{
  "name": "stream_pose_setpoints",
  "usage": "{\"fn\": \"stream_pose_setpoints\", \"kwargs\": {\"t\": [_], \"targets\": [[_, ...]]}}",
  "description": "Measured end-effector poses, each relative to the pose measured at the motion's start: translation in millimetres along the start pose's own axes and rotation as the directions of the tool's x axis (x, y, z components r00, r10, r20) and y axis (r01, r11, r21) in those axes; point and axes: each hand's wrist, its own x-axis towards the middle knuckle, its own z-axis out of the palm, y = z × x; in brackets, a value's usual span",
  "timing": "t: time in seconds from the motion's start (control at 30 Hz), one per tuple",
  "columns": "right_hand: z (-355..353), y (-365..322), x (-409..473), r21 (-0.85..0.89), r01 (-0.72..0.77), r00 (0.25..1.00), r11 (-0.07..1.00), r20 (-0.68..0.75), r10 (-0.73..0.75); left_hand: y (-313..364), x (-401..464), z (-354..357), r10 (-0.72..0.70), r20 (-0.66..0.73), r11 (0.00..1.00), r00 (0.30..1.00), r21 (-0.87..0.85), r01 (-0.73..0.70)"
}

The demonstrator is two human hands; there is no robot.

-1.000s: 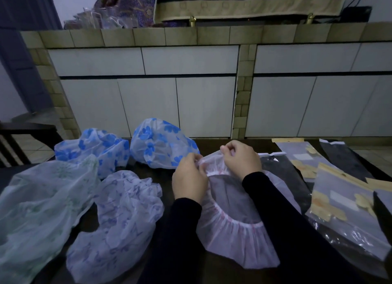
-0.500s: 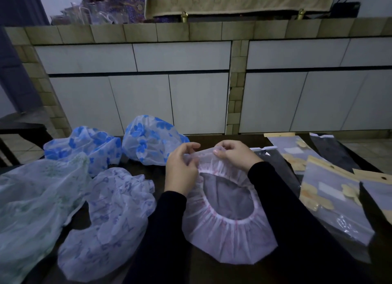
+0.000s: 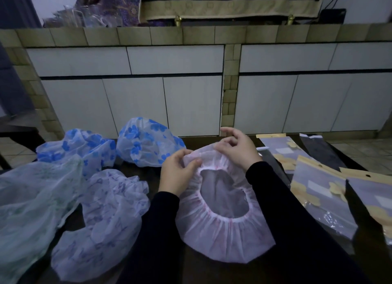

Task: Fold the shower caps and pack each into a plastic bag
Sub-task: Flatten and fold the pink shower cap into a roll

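The pink shower cap (image 3: 222, 226) lies on the dark desk (image 3: 191, 269) near the person, in the middle, with its opening turned up and the gathered elastic band making a ring. It looks very thin and light, a soft film that will crumple and not keep a fold by itself; I judge it also a little slippery, so it may spring open when released. The best place to take it is the elastic rim, where the material is thick and bunched, not the loose skirt.

The left hand (image 3: 178, 173) pinches the far-left part of the rim between thumb and fingers, so its grip is closed on the cap. The right hand (image 3: 237, 148) is at the far edge of the cap; its thumb and lower fingers seem to pinch the rim, while the upper fingers are lifted and curled in the air. Both forearms, in dark sleeves, reach forward over the cap.

On the right lie the plastic bags (image 3: 322, 199) with card headers, just beside the cap.
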Motion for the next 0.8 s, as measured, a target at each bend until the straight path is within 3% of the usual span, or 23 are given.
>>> {"fn": "stream_pose_setpoints", "kwargs": {"t": [0.13,0.27,0.4,0.47,0.6,0.67,0.8], "targets": [[-7.7,5.5,-5.5,-0.182,-0.016,0.997,0.983,0.074,0.03,0.5,0.6,1.5,-0.014,-0.046,0.999,0.999,0.028,0.015],[-4.8,4.3,-6.9,-0.113,-0.02,1.0,0.993,0.007,0.021,9.6,-4.0,3.4,0.001,-0.016,0.998,1.0,0.062,0.0],[-4.6,3.7,-2.7,-0.038,-0.115,0.993,0.993,-0.041,0.113,7.7,-3.8,3.9,-0.004,0.024,0.988,1.0,0.152,0.0],[-5.4,4.5,-2.1,-0.014,-0.117,0.992,0.993,-0.057,0.116,5.7,-3.7,4.8,-0.01,0.036,0.993,0.999,0.118,0.006],[-6.3,12.5,-5.7,-0.149,-0.058,0.994,0.987,-0.096,0.044,8.7,-4.0,6.5,-0.026,0.013,1.0,1.0,-0.015,0.026],[-7.4,15.5,-7.5,-0.225,-0.021,0.995,0.974,-0.1,-0.001,9.0,-3.5,7.0,-0.008,0.005,1.0,1.0,0.007,0.008],[-12.6,11.9,-7.9,-0.294,0.074,0.997,0.953,0.023,-0.071,8.3,-1.9,6.4,0.045,-0.009,0.996,0.999,0.073,-0.044]]}}
